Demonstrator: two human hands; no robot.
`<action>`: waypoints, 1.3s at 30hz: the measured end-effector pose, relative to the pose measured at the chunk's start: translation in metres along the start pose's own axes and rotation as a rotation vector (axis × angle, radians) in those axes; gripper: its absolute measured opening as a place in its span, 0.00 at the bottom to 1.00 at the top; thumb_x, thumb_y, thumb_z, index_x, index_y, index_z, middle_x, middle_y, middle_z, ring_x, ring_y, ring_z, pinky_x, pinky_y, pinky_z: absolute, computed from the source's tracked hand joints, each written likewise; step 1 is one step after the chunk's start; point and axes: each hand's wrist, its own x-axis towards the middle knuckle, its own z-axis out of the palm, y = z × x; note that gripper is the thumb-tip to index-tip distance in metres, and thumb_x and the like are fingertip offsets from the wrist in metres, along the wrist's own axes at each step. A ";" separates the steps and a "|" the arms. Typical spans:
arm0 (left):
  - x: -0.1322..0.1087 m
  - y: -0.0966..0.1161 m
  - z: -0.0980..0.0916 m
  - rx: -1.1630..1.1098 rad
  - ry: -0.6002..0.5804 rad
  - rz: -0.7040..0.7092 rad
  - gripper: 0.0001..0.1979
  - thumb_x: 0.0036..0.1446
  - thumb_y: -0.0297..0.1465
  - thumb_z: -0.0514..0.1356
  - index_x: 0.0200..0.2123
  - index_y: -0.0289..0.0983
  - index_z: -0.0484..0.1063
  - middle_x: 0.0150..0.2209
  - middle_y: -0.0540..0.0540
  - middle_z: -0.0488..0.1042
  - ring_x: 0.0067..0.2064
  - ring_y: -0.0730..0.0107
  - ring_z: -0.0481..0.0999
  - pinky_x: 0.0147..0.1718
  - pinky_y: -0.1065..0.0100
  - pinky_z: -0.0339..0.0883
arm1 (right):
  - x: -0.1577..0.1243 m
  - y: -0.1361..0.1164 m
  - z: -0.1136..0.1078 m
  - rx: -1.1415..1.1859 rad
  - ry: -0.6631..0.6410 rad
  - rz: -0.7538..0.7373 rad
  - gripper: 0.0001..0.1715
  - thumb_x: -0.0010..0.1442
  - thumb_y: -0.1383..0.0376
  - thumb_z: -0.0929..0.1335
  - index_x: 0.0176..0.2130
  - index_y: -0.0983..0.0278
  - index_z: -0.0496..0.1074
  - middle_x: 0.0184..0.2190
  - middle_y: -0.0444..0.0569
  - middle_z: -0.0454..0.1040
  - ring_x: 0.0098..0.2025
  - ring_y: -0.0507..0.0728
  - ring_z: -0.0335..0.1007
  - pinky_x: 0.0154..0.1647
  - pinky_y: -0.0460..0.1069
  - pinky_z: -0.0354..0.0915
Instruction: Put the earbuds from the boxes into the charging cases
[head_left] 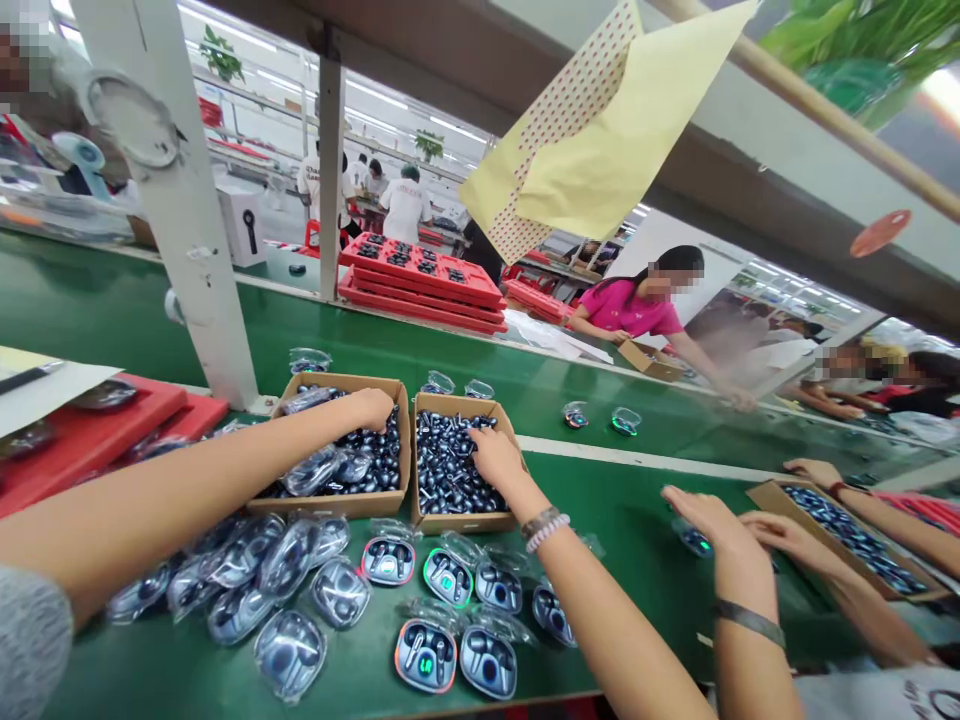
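Note:
My left hand [373, 407] reaches into the left cardboard box [339, 503] of small dark earbuds [379, 455], fingers curled down among them. My right hand [495, 455], a beaded bracelet on its wrist, dips into the right cardboard box [457, 521], which is also full of dark earbuds [450, 470]; its fingers are bent into the pile. What each hand pinches is hidden. In front of the boxes lie several open charging cases [425, 655] with clear lids, some lit green or red.
A co-worker's two hands [712, 520] work at my right beside another earbud box [780, 497]. Loose cases [625, 420] ride the green belt [637, 500]. Red trays [424, 270] are stacked beyond; a white post [187, 230] stands left. A person in pink [630, 305] sits opposite.

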 end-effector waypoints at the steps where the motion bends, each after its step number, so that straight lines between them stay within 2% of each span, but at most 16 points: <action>1: -0.001 -0.003 0.000 -0.011 0.008 0.006 0.12 0.56 0.34 0.55 0.40 0.33 0.68 0.41 0.45 0.70 0.41 0.67 0.71 0.40 0.59 0.66 | 0.005 0.001 0.000 -0.019 -0.024 -0.018 0.16 0.59 0.63 0.62 0.48 0.65 0.64 0.45 0.51 0.67 0.43 0.55 0.66 0.44 0.55 0.63; 5: -0.010 -0.016 -0.002 -0.105 0.094 0.032 0.12 0.54 0.36 0.56 0.37 0.34 0.70 0.38 0.45 0.73 0.40 0.66 0.71 0.40 0.60 0.64 | 0.012 0.007 -0.002 -0.083 -0.077 -0.057 0.14 0.59 0.61 0.62 0.43 0.66 0.66 0.42 0.49 0.68 0.41 0.54 0.67 0.41 0.54 0.65; 8: -0.018 -0.023 -0.005 -0.207 0.220 0.016 0.11 0.53 0.36 0.53 0.35 0.38 0.72 0.38 0.46 0.75 0.43 0.62 0.71 0.40 0.64 0.62 | 0.008 0.010 -0.002 -0.115 -0.055 -0.046 0.14 0.59 0.61 0.62 0.42 0.67 0.66 0.42 0.49 0.69 0.42 0.54 0.66 0.42 0.55 0.64; 11: -0.024 -0.024 -0.010 -0.330 0.341 -0.031 0.17 0.55 0.36 0.47 0.40 0.38 0.70 0.42 0.44 0.73 0.46 0.59 0.69 0.41 0.66 0.60 | 0.000 0.008 -0.006 -0.115 -0.003 -0.020 0.13 0.59 0.61 0.62 0.39 0.67 0.69 0.39 0.49 0.70 0.41 0.55 0.67 0.43 0.54 0.62; 13: -0.031 -0.020 -0.015 -0.431 0.366 -0.043 0.19 0.56 0.34 0.43 0.43 0.34 0.68 0.44 0.42 0.72 0.45 0.61 0.69 0.40 0.67 0.61 | -0.006 0.006 -0.011 -0.092 0.047 0.000 0.12 0.58 0.62 0.62 0.36 0.66 0.71 0.37 0.51 0.72 0.41 0.56 0.67 0.42 0.53 0.62; 16: -0.049 -0.009 -0.022 -0.587 0.333 -0.014 0.20 0.55 0.28 0.42 0.44 0.31 0.68 0.41 0.42 0.73 0.39 0.67 0.71 0.35 0.70 0.63 | -0.019 0.004 -0.023 -0.023 0.134 0.033 0.13 0.57 0.63 0.62 0.34 0.64 0.74 0.35 0.52 0.75 0.40 0.59 0.69 0.40 0.53 0.61; 19: -0.080 0.009 -0.022 -0.761 0.272 0.083 0.19 0.55 0.26 0.43 0.47 0.34 0.66 0.37 0.45 0.73 0.33 0.74 0.70 0.31 0.72 0.64 | -0.043 0.001 -0.036 0.088 0.205 0.073 0.14 0.57 0.62 0.61 0.37 0.62 0.74 0.36 0.51 0.76 0.39 0.59 0.70 0.38 0.51 0.62; 22: -0.117 0.030 -0.010 -1.300 0.131 0.271 0.16 0.57 0.29 0.47 0.48 0.35 0.65 0.37 0.44 0.72 0.32 0.77 0.69 0.33 0.72 0.64 | -0.082 -0.007 -0.045 0.217 0.234 0.094 0.16 0.57 0.59 0.61 0.39 0.59 0.74 0.34 0.46 0.77 0.34 0.55 0.72 0.34 0.47 0.64; 24: -0.138 0.042 0.002 -1.690 0.002 0.354 0.14 0.57 0.30 0.50 0.45 0.35 0.67 0.38 0.43 0.72 0.33 0.77 0.69 0.35 0.71 0.64 | -0.113 -0.015 -0.048 0.405 0.253 0.078 0.15 0.56 0.59 0.62 0.38 0.59 0.75 0.33 0.45 0.77 0.33 0.54 0.72 0.33 0.45 0.66; 27: -0.157 0.057 0.022 -1.908 -0.099 0.363 0.12 0.55 0.30 0.53 0.42 0.36 0.69 0.37 0.43 0.72 0.32 0.77 0.69 0.32 0.73 0.65 | -0.153 -0.022 -0.045 0.776 0.285 0.047 0.13 0.53 0.60 0.64 0.35 0.61 0.76 0.34 0.47 0.77 0.36 0.57 0.72 0.35 0.48 0.67; 29: -0.159 0.065 0.032 -1.827 -0.112 0.345 0.12 0.54 0.32 0.54 0.42 0.36 0.69 0.33 0.45 0.72 0.29 0.77 0.69 0.27 0.73 0.64 | -0.171 -0.017 -0.037 0.863 0.283 0.077 0.12 0.52 0.60 0.65 0.33 0.61 0.76 0.33 0.47 0.77 0.36 0.58 0.72 0.34 0.49 0.67; 31: -0.155 0.076 0.040 -1.579 -0.072 0.334 0.13 0.52 0.33 0.56 0.41 0.36 0.70 0.28 0.48 0.72 0.26 0.76 0.69 0.25 0.73 0.63 | -0.185 -0.006 -0.024 0.792 0.283 0.144 0.12 0.51 0.61 0.65 0.33 0.61 0.76 0.31 0.47 0.77 0.32 0.56 0.72 0.30 0.48 0.67; 33: -0.147 0.093 0.048 -1.212 0.080 0.340 0.10 0.50 0.32 0.57 0.37 0.37 0.71 0.27 0.50 0.71 0.28 0.73 0.70 0.27 0.71 0.65 | -0.194 0.006 -0.008 0.655 0.286 0.175 0.11 0.52 0.62 0.64 0.32 0.61 0.76 0.30 0.47 0.77 0.28 0.55 0.71 0.29 0.48 0.66; 35: -0.137 0.115 0.055 -0.788 0.245 0.362 0.08 0.49 0.30 0.58 0.35 0.38 0.71 0.29 0.50 0.72 0.32 0.70 0.72 0.32 0.69 0.66 | -0.199 0.013 0.007 0.492 0.302 0.162 0.10 0.52 0.65 0.64 0.32 0.62 0.75 0.30 0.47 0.77 0.29 0.55 0.70 0.33 0.49 0.64; 36: -0.132 0.127 0.058 -0.607 0.289 0.373 0.07 0.49 0.30 0.59 0.34 0.38 0.71 0.30 0.49 0.73 0.34 0.69 0.72 0.34 0.68 0.66 | -0.200 0.015 0.013 0.411 0.310 0.146 0.09 0.52 0.66 0.64 0.32 0.63 0.75 0.30 0.47 0.76 0.31 0.56 0.70 0.35 0.50 0.63; 39: -0.117 0.162 0.066 -0.318 0.268 0.377 0.06 0.50 0.27 0.57 0.34 0.35 0.69 0.32 0.44 0.74 0.34 0.63 0.74 0.32 0.65 0.67 | -0.197 0.014 0.025 0.195 0.338 0.104 0.08 0.53 0.68 0.64 0.30 0.63 0.73 0.29 0.48 0.75 0.34 0.57 0.68 0.36 0.50 0.57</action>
